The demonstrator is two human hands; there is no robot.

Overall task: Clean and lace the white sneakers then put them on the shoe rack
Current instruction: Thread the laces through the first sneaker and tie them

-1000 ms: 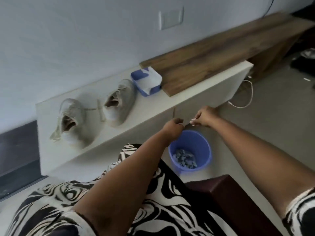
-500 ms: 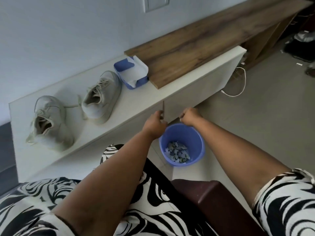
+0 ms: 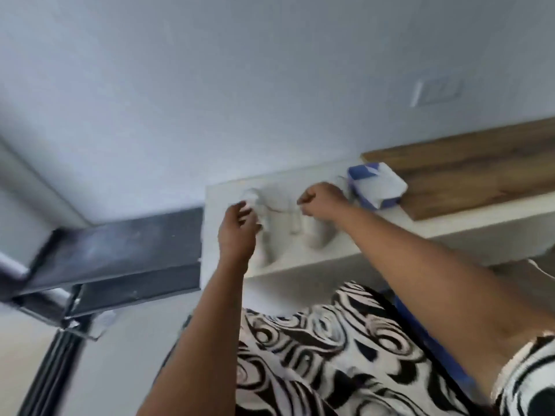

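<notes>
Two white sneakers stand side by side on the white low shelf (image 3: 450, 226), both blurred by motion. My left hand (image 3: 237, 229) is at the heel of the left sneaker (image 3: 265, 244), fingers curled against it; the blur hides whether it grips. My right hand (image 3: 322, 202) is closed in a fist over the opening of the right sneaker (image 3: 316, 237). A loose lace (image 3: 279, 209) runs between the two shoes.
A blue and white wipes pack (image 3: 375, 187) lies just right of the shoes, against a wooden board (image 3: 480, 175). A dark metal frame (image 3: 120, 253) stands left of the shelf. My patterned lap fills the foreground, with a strip of blue (image 3: 420, 334) beside it.
Both hands have left the spot above the blue bucket and risen to the sneakers on the shelf. The camera has swung up and left, so the bucket is nearly out of view.
</notes>
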